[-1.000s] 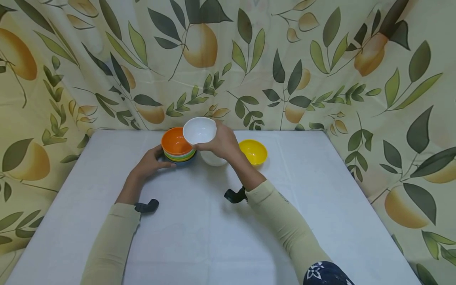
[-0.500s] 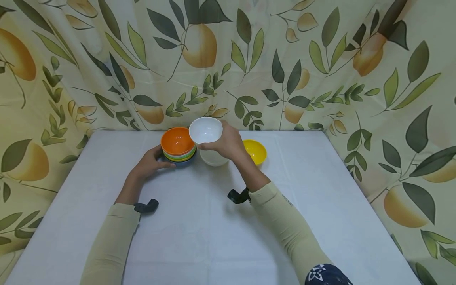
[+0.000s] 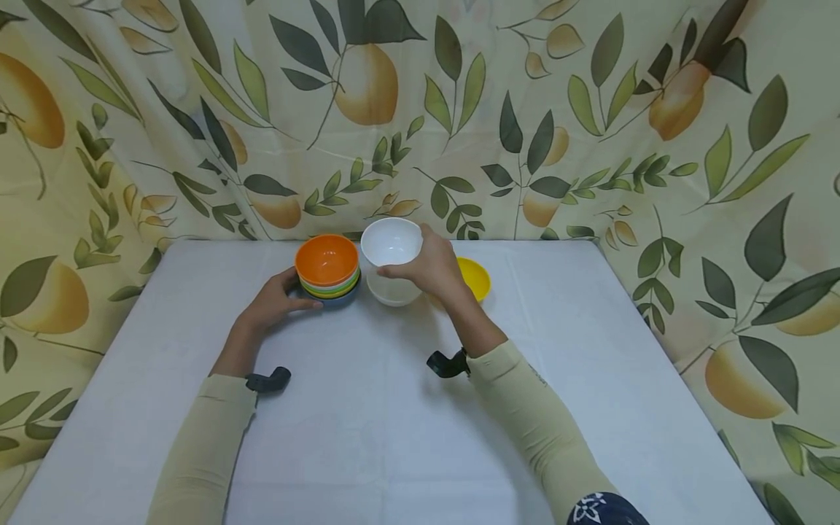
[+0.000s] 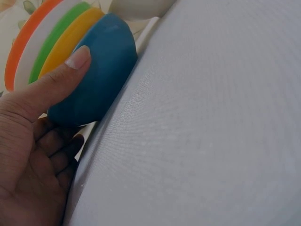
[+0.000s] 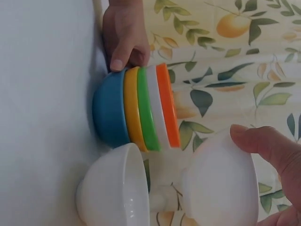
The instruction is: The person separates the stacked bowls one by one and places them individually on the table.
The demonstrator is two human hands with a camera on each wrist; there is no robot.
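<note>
My left hand (image 3: 272, 300) holds the side of a stack of nested bowls, its thumb lying on the bottom blue bowl (image 4: 106, 70). Above the blue one, the stack shows a yellow bowl (image 5: 132, 108), a green bowl (image 5: 147, 110), a white bowl (image 5: 157, 106) and an orange bowl (image 3: 327, 260) on top. Just right of the stack, my right hand (image 3: 434, 268) grips another white bowl (image 3: 391, 237) by its side, thumb at the near rim, raised off the table. Beneath it, a second loose white bowl (image 3: 394, 294) stands upright on the table, partly covered in the head view.
A separate yellow bowl (image 3: 477, 279) stands on the table behind my right wrist, partly hidden. The white-covered table (image 3: 367, 423) ends at a back edge close behind the bowls. A leaf-and-fruit patterned cloth (image 3: 499, 65) hangs behind it.
My right hand has moved right with the white bowl, away from above the orange bowl and over the loose white bowl. My left hand has stayed at the stack.
</note>
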